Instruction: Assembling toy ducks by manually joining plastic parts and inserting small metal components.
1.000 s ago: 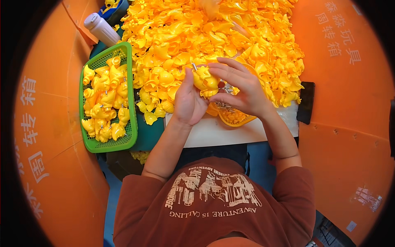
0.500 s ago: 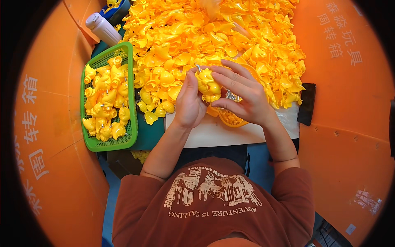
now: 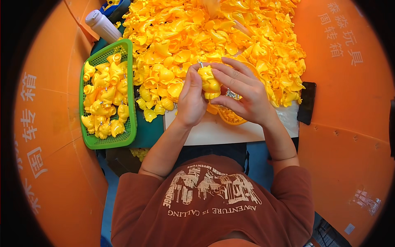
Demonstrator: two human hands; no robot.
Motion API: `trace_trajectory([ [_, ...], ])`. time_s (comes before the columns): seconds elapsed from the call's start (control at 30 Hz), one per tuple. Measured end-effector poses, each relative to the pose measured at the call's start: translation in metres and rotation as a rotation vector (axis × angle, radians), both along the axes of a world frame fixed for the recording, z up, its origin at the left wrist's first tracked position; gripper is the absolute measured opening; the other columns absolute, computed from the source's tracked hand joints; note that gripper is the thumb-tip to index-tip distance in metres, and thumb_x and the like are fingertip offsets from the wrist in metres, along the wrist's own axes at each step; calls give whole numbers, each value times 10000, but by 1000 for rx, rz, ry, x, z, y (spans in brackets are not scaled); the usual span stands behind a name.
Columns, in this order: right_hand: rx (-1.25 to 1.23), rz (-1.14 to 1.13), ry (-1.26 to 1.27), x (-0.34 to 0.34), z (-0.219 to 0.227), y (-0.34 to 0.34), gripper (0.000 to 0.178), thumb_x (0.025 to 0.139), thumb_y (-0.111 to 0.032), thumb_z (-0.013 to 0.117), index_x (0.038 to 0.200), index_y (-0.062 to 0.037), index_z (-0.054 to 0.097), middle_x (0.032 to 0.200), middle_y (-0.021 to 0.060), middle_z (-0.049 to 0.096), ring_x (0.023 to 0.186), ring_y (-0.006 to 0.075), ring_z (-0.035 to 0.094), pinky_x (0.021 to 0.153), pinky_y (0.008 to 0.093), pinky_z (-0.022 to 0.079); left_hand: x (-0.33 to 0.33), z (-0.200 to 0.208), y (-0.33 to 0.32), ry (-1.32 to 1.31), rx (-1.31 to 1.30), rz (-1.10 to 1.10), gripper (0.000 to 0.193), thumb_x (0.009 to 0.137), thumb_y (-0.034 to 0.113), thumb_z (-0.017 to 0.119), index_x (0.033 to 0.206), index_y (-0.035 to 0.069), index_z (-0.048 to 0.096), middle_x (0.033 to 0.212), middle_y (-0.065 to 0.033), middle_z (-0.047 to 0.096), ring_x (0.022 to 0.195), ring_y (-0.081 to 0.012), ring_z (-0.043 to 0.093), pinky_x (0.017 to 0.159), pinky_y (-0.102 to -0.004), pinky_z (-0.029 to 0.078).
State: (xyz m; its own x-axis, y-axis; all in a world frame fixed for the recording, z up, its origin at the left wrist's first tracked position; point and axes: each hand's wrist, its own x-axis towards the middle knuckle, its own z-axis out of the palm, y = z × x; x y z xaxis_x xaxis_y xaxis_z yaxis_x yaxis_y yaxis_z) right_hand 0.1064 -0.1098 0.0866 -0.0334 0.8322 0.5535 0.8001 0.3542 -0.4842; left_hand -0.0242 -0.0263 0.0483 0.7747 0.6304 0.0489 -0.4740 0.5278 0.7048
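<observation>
Between my two hands is a rounded yellow plastic toy part (image 3: 210,83) with a small metal pin sticking up at its top. My left hand (image 3: 192,99) is closed around its left side. From the right, the thumb and fingers of my right hand (image 3: 243,91) press on the same part. Under the right hand sits an orange basket (image 3: 233,118), partly hidden, with small silver metal pieces (image 3: 233,94) and tiny yellow bits in it. A large heap of thin yellow plastic shells (image 3: 181,37) spreads just beyond my hands.
At the left stands a green basket (image 3: 133,119) holding several assembled yellow parts, some with metal pins. Behind it are a pale lidded bottle (image 3: 103,26) and a blue container (image 3: 118,9). Orange walls (image 3: 57,123) rise on both sides. A dark phone-like slab (image 3: 307,103) leans at the right.
The yellow part has tilted slightly and shifted a little to the right in my fingers. Both hands keep their hold, and the view has drifted slightly.
</observation>
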Motion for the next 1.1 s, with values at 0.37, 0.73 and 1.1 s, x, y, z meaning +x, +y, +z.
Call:
trace_trajectory([
  [0.37, 20, 83, 90, 3, -8, 6, 566, 653, -163, 764, 1163, -23, 564, 1207, 132, 554, 1156, 361, 476, 955, 414, 399, -4, 2, -2, 54, 103, 46, 451, 865, 171, 610, 1195, 59, 324, 1069, -82, 498, 910, -142, 549, 776, -278, 492],
  [0.73, -340, 116, 1283, 3, -6, 15, 300, 888, -43, 511, 1176, 42, 521, 1180, 149, 554, 1067, 195, 539, 938, 324, 419, -2, -1, -5, -32, 215, 38, 505, 848, 126, 605, 1247, 27, 310, 1122, -112, 492, 919, -190, 540, 832, -322, 448],
  [1.1, -402, 281, 1532, 14, -12, 14, 255, 832, -42, 596, 1075, 30, 581, 1094, 164, 596, 1005, 219, 580, 880, 330, 469, -8, -3, -2, -114, 219, -58, 570, 834, 216, 636, 1257, 35, 298, 1096, -129, 499, 927, -204, 541, 831, -329, 447],
])
